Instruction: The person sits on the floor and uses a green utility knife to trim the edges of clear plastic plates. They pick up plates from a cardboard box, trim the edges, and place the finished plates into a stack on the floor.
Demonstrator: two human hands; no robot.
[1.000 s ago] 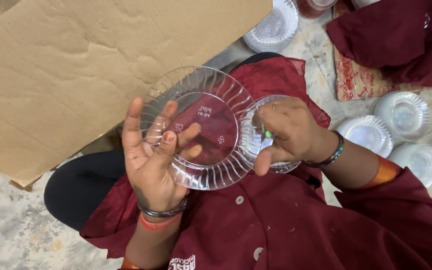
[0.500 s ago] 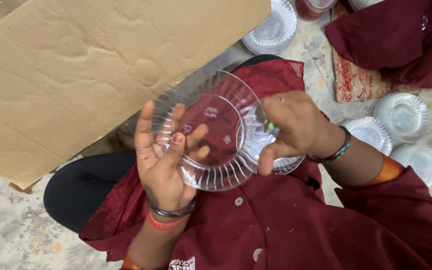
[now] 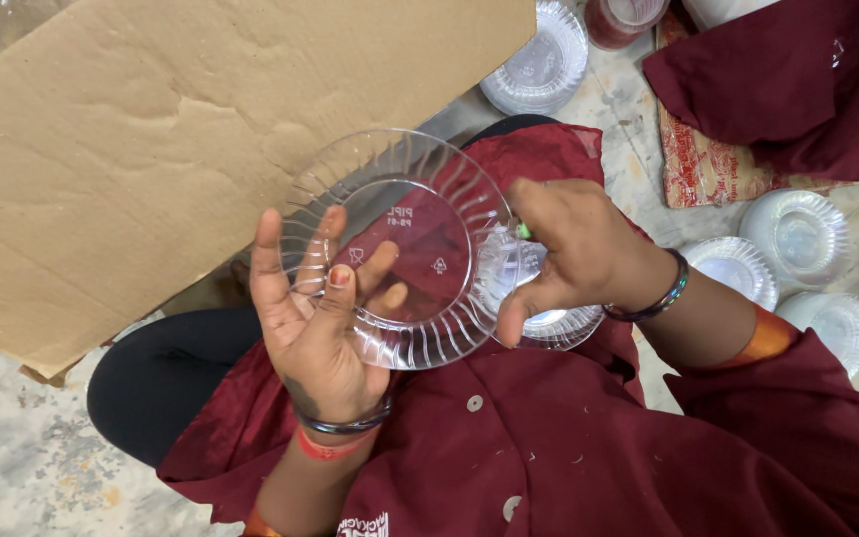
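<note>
The clear plastic plate, round with a ribbed rim, is held up in front of the person's lap, its face turned toward the camera. The left hand supports it from the near side: the fingers are spread and laid flat against the plate's lower left rim and base, thumb out to the left. The right hand grips the plate's right edge, its fingers curled and pinching the rim, with the thumb pointing down. Just under that hand sits a stack of clear plates, partly hidden by the palm; whether the hand also touches the stack cannot be told.

A large sheet of brown cardboard lies on the floor beyond the plate, filling the upper left. Further stacks of clear plates stand on the floor: one at the top and three at the right. A folded maroon cloth lies at the upper right, with a red printed packet just beside it. Both wrists wear bangles.
</note>
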